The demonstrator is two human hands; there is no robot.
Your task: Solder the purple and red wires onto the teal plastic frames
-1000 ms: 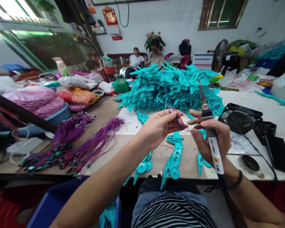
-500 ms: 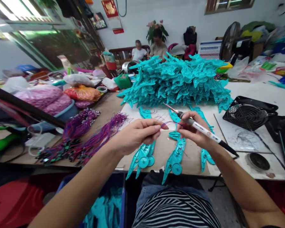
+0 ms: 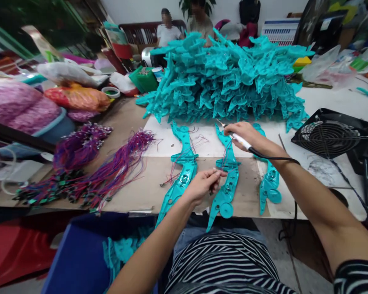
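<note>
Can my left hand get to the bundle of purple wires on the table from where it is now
Probably yes. The left hand lies over the table edge, and bare table separates it from the wires.

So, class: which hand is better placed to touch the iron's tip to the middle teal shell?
Right. The right hand grips the soldering iron over the middle teal shell; the left hand pinches wires lower down.

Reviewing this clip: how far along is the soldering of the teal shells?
Done: hard to tell; the left shell already carries wires. In hand: the right hand holds the soldering iron at the top of the middle shell, while the left hand pinches its wires lower down. Left: the right shell, a big teal pile and wire bundles.
</note>
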